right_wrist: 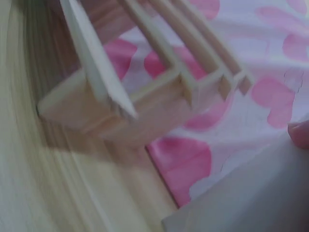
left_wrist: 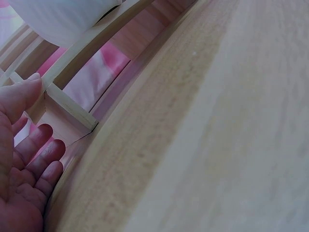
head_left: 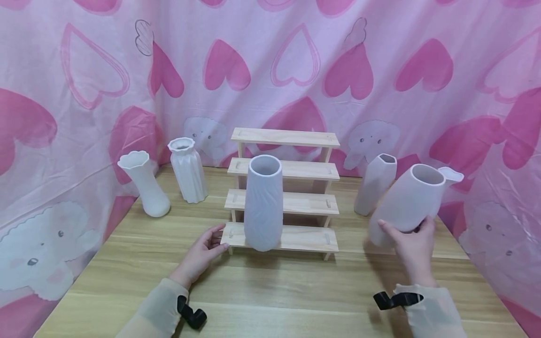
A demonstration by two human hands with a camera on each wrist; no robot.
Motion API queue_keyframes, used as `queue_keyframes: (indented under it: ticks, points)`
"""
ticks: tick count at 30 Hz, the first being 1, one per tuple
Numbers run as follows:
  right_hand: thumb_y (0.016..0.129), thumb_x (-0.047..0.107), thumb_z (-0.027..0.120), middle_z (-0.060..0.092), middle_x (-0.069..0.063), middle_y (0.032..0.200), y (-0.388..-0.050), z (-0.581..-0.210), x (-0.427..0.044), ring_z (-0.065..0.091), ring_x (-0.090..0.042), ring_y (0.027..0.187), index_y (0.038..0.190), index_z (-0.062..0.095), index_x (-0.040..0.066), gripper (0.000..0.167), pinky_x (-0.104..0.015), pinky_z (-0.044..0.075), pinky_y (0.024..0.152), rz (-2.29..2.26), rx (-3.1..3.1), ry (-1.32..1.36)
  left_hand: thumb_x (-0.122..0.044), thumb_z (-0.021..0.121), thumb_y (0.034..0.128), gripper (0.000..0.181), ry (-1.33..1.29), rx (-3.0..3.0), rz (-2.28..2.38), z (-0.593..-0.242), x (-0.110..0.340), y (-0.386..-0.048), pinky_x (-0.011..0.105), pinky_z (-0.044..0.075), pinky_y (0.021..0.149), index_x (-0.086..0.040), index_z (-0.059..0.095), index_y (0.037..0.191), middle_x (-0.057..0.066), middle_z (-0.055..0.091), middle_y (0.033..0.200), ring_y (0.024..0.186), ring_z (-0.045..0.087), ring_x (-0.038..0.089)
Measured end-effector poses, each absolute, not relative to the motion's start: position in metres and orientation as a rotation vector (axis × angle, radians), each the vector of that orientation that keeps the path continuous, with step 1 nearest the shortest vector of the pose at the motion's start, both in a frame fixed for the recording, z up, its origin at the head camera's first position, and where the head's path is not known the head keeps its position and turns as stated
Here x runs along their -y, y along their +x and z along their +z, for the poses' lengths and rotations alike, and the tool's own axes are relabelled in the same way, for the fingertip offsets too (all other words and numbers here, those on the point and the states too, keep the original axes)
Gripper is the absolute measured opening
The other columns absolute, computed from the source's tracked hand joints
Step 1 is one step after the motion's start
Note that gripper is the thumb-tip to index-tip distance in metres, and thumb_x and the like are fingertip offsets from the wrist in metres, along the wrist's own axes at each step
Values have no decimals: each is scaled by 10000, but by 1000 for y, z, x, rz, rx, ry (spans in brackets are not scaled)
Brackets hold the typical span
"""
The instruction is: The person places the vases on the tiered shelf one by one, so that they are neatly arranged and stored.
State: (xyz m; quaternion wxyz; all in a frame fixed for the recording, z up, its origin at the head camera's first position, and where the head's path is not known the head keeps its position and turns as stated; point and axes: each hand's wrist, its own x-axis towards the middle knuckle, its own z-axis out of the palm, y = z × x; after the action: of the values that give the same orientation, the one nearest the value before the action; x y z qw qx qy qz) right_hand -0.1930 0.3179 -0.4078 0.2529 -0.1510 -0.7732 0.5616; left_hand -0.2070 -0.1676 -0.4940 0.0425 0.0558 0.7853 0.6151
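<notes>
A four-tier wooden display stand (head_left: 310,238) stands mid-table, with a tall white vase (head_left: 264,206) of carved surface upright on its lowest step. My left hand (head_left: 203,253) pinches the left end of that step; in the left wrist view, the thumb (left_wrist: 24,94) lies against the step's end and the other fingers curl loosely beside the stand. At the right, my right hand (head_left: 412,244) grips a smooth, wide white vase (head_left: 407,202) low on its body, thumb on the near side. This vase leans to the right. Whether its base touches the table is unclear.
Back right, an angular-mouthed white vase (head_left: 376,185) stands beside the gripped one, and a flared-rim vase (head_left: 451,175) is mostly hidden behind it. On the left stand a wavy-rim vase (head_left: 148,188) and a ribbed vase (head_left: 188,173). A pink heart-patterned curtain (head_left: 291,56) encloses the table.
</notes>
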Motion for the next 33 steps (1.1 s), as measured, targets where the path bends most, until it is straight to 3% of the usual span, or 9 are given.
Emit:
queue_keyframes:
  ticks: [3,10,15,22,28,33]
  points:
    - [728,177,855,423,-13,1383,-187,-399,-308,423,-162,1234,1438,295,280,910,-402,338,1081,1528,2133,-373,-178,700,888,622,177,-2404,1877,-494,168,-207,292,428,965,-98,415,1435,150,526,1256,1142,499,257]
    - [745,179,843,431,-39,1379,-173,-382,-282,408,-148,1241,1441,295,181,885,-366,319,1076,1595,2179,-304,-174,707,881,623,166,-2405,1881,-495,168,-208,293,435,959,-100,422,1430,142,532,1251,1141,502,257]
    - [759,124,827,413,-46,1407,-169,-377,-264,395,-171,1254,1456,292,232,885,-443,311,1077,1695,2186,-149,-160,701,884,619,166,-2401,1885,-495,168,-207,276,435,954,-100,419,1432,145,533,1252,1141,503,258]
    - [752,106,830,449,-31,1382,-174,-377,-238,451,-194,1220,1443,342,260,859,-461,406,1009,1778,2224,32,-139,689,893,616,195,-2392,1900,-493,167,-205,283,419,971,-74,407,1437,159,530,1257,1151,499,261]
    - [738,79,835,420,-15,1393,-177,-383,-216,425,-223,1244,1449,306,305,914,-539,334,1036,1918,2212,160,-132,686,894,618,187,-2382,1906,-492,166,-204,273,414,973,-83,403,1441,153,525,1264,1160,489,256]
    - [725,149,856,423,16,1398,-179,-387,-203,414,-222,1265,1440,302,332,923,-555,295,1062,1967,2261,175,-130,684,897,625,183,-2380,1910,-492,167,-205,253,415,966,-82,393,1449,148,522,1268,1158,489,243]
